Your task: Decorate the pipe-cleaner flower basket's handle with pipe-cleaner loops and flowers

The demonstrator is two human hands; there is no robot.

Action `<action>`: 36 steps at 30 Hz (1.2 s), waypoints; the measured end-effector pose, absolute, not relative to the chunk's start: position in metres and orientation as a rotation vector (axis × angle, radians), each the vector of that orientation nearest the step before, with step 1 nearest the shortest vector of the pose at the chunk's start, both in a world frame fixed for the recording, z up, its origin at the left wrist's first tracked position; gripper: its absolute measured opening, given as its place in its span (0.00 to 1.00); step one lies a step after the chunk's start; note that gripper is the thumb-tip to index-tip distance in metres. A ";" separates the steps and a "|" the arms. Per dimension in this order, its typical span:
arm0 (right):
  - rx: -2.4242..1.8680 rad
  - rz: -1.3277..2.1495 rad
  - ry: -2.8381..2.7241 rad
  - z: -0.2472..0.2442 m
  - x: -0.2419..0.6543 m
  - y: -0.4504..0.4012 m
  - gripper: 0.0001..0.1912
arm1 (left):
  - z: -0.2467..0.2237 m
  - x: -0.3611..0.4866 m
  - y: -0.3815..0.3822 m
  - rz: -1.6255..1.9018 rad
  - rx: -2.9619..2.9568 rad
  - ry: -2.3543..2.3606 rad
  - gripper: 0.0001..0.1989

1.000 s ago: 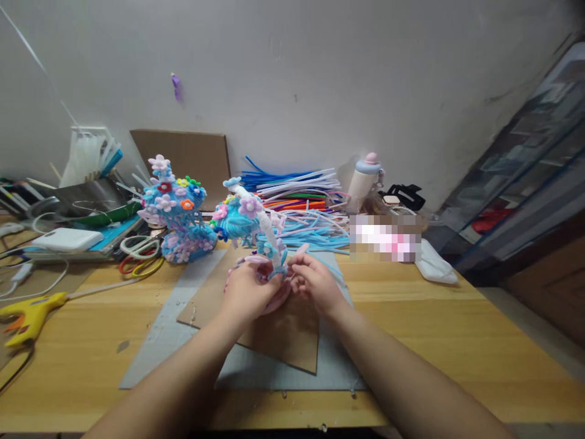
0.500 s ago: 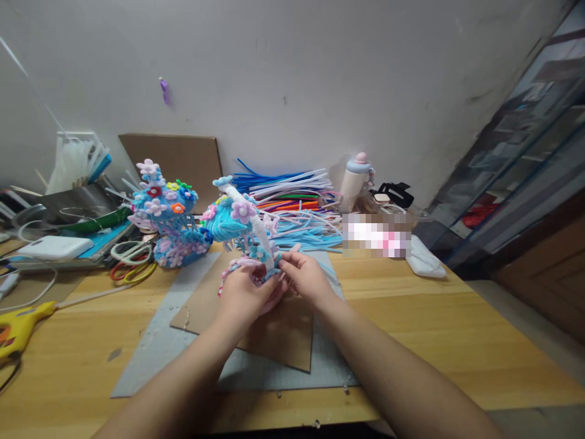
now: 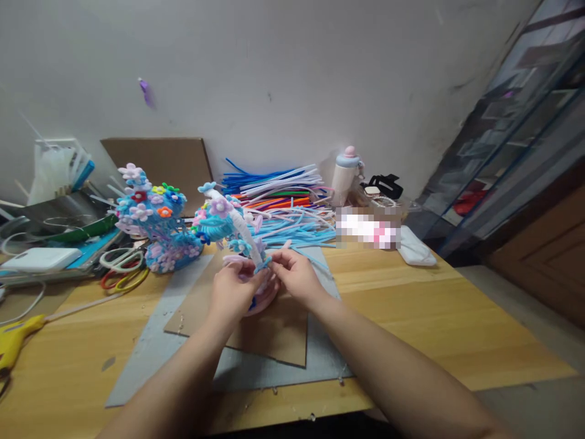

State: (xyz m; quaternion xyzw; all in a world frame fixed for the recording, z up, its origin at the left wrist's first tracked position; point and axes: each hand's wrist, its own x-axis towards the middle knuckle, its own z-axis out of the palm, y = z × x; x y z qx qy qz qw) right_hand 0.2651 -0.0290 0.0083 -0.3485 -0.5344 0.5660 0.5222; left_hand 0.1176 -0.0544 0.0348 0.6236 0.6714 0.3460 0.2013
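Note:
A fuzzy craft piece with a curved white stem (image 3: 244,235), a turquoise part and small flowers stands over a brown board (image 3: 283,341). My left hand (image 3: 233,292) is closed at the left of the stem's lower end, thumb and fingers pinching near a light blue piece (image 3: 263,264). From the right, my right hand (image 3: 295,274) pinches the same light blue piece against the stem. A pink round base (image 3: 265,302) shows partly below my hands. Left of it stands a finished-looking blue piece (image 3: 158,219) covered with flowers.
Bundles of coloured fuzzy sticks (image 3: 278,183) lie behind the hands. Scissors (image 3: 123,259) and a yellow glue gun (image 3: 16,341) are at the left. A bottle (image 3: 345,177) and a white packet (image 3: 415,246) stand or lie at the right. A grey mat (image 3: 137,366) lies beneath the board.
The view has shifted slightly, so the scene sits further left. Both hands stay at the stem's lower end, and the light blue piece between them now shows more clearly.

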 end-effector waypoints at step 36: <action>-0.927 1.032 -1.516 0.045 0.274 -0.013 0.07 | 0.038 0.124 -0.069 1.333 1.473 1.619 0.19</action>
